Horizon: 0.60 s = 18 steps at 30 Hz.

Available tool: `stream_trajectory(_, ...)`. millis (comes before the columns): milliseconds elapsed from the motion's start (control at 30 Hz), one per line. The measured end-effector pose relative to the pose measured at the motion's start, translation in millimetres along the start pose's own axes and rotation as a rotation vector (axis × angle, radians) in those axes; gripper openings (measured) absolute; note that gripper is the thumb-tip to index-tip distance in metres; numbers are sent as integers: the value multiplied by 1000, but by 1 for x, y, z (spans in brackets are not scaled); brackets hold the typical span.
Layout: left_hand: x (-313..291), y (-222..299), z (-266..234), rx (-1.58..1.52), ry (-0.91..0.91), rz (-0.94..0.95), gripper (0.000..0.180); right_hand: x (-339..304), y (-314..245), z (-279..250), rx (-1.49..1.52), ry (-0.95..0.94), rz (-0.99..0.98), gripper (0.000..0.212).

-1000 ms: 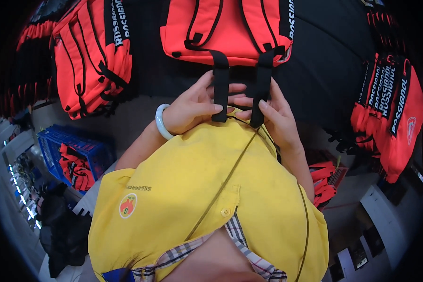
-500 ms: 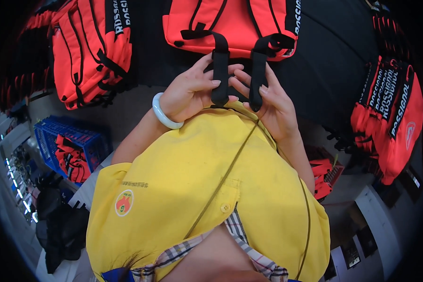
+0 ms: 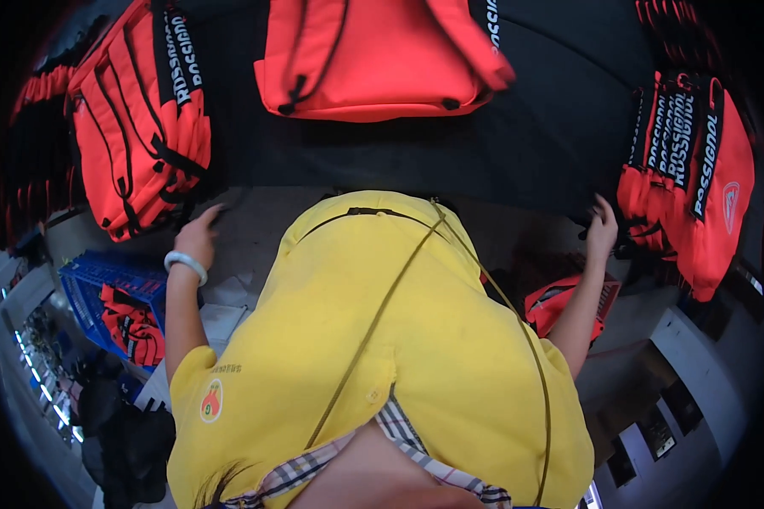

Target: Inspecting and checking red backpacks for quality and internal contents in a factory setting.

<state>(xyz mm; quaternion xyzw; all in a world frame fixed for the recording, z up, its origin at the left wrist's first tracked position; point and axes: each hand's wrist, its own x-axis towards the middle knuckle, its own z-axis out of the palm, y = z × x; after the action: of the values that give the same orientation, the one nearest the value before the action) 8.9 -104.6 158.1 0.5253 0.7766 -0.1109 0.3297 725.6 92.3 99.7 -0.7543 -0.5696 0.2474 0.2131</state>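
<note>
A red backpack lies in front of me on the black table, its shoulder straps facing up. One red shoulder strap is smeared by motion. My left hand, with a pale bangle at the wrist, hangs off the near edge beside a pile of red backpacks. Its fingers stretch out, slightly blurred, around nothing. My right hand is held out on the other side by the table edge, fingers apart and raised. It is close to another stack of red backpacks and holds nothing that I can see.
Below left stands a blue plastic crate with red-and-black pieces in it. A red crate holding red pieces is beneath my right arm. More red-and-black goods are piled at the far left, and others at the far right.
Both hands have let go of the two black webbing straps and moved wide apart, one to each side. The webbing straps no longer hang over the near edge. The backpack appears further left.
</note>
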Motion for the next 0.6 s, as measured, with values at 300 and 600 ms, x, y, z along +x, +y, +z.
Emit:
stream_trajectory(300, 49, 71, 5, -780, 253, 107, 32, -30, -127, 99, 526, -342, 68, 24)
stream_trajectory(600, 141, 141, 58, -1124, 67, 5, 31, 14, -209, 227, 735, -692, 558, 44)
